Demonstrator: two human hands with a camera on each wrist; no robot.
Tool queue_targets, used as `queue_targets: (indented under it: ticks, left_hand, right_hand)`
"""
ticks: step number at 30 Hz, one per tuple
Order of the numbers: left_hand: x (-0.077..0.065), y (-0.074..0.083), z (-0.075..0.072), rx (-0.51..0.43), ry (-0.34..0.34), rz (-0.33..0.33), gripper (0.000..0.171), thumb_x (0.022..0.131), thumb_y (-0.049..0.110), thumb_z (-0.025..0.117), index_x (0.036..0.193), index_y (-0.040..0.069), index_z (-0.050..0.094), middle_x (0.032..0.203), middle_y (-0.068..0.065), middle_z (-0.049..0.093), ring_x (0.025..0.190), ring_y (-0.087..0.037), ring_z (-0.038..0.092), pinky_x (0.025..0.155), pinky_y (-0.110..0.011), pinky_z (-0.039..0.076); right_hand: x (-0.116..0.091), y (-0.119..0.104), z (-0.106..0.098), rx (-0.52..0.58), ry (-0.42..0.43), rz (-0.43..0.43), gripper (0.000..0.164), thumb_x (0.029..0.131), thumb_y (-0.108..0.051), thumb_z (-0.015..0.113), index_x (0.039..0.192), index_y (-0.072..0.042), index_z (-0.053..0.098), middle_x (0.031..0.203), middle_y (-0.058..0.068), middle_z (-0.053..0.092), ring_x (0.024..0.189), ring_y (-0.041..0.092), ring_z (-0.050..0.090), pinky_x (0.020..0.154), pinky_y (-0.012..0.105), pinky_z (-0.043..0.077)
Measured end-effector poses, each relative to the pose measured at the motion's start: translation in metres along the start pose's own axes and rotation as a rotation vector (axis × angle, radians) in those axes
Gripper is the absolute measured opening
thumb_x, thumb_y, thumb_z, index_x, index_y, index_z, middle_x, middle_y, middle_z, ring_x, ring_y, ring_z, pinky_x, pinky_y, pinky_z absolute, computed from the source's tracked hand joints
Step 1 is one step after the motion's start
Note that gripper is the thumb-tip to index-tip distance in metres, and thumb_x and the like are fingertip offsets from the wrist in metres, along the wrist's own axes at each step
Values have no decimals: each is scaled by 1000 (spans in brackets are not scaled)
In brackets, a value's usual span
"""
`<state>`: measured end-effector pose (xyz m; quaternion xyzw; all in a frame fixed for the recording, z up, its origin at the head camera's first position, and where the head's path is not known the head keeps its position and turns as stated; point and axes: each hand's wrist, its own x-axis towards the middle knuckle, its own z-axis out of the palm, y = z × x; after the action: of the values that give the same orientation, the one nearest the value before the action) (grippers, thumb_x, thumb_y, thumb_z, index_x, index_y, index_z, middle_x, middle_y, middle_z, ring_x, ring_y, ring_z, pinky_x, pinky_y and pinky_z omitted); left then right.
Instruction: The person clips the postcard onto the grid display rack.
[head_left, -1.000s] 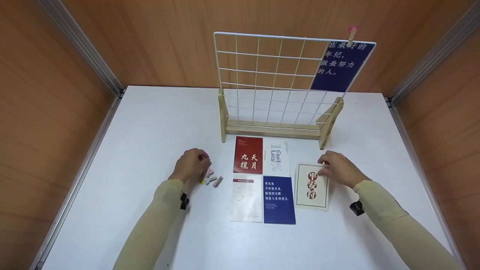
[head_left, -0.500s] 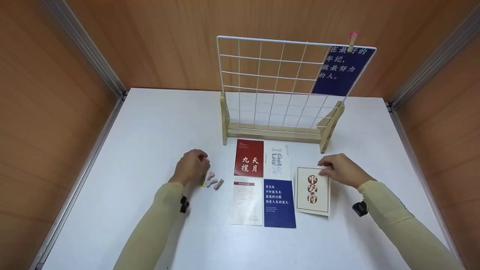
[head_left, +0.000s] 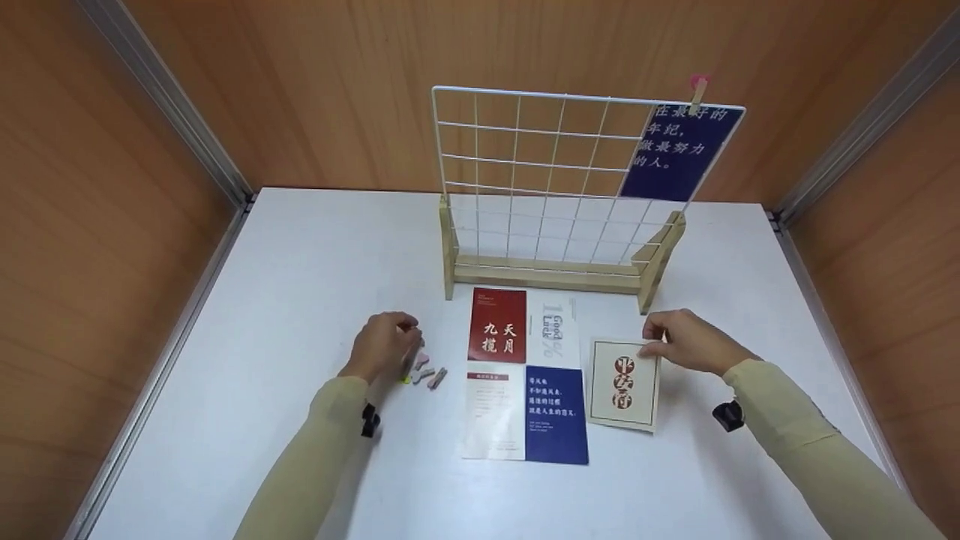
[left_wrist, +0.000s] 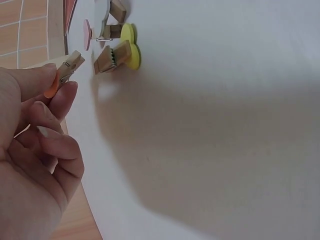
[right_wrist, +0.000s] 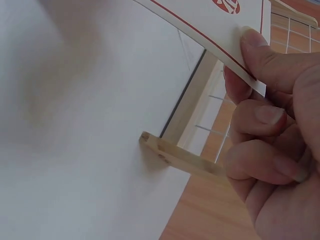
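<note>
Between thumb and forefinger, my left hand (left_wrist: pixel 45 135) pinches a small wooden clothespin (left_wrist: pixel 69 67) with an orange piece on its end. Several more clothespins (left_wrist: pixel 114 56), with yellow and pink shapes on them, lie on the table just beyond that hand. On the right, my right hand (head_left: pixel 694 341) holds a cream card (head_left: pixel 624 386) by its upper right corner, thumb on the printed face. The card has a dark border and red round characters, and it is tilted. In the right wrist view only part of the card shows, above the curled fingers.
A white wire grid rack (head_left: pixel 551 180) on a wooden stand (head_left: pixel 547 274) stands at the back. A navy card (head_left: pixel 671 161) hangs at its upper right from a clothespin (head_left: pixel 698 96). Red (head_left: pixel 497 325), white (head_left: pixel 493 412), Good Luck (head_left: pixel 553 330) and blue (head_left: pixel 556 415) cards lie before it.
The head view has shifted, so the rack and cards sit a little lower. Both hands stay nearly in place; the card in my right hand changes its tilt slightly.
</note>
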<state>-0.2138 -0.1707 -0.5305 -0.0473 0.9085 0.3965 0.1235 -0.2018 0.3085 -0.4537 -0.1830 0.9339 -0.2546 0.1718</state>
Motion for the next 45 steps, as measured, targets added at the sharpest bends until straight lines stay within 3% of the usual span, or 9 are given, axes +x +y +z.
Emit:
queue_targets:
  ticks: [8,15,27,40,45]
  left_hand:
    - [0,-3,3,40,39,51,28,98,21,63,121,7,68,106,-3,65,88,-18,61,74,-33,52]
    - [0,-1,4,59,54,36,24,97,20,64,118,9,68,98,-2,64,80,-18,60,65,-32,50]
    - [-2,3,1,36,52,65,20,95,19,66,112,8,70,97,-2,64,85,-19,61,71,-34,52]
    - [-4,2,0,38,43,35,20,94,20,68,111,10,71,99,-1,65,89,-22,58,80,-38,50]
    - [-4,3,1,28,37,20,21,94,19,68,113,10,71,101,0,65,91,-21,58,81,-38,50]
  right_hand:
    - [0,-9,-16,-2,-9,-44,16,87,-12,76,86,-7,61,82,0,62,72,15,53,59,28,45]
    - [4,-17,-29,-1,1,-29,14,89,-12,74,89,-7,62,86,2,62,77,18,55,63,30,47]
    - [13,-35,-42,-48,53,-70,13,93,-14,70,92,-7,59,87,3,64,76,19,55,65,34,47]
    - [22,-49,-50,-79,155,-152,12,92,-11,70,91,-7,59,86,4,65,74,19,57,65,35,50]
    - [23,-52,-53,-66,153,-142,12,93,-11,69,93,-7,58,90,7,67,77,20,59,67,36,51]
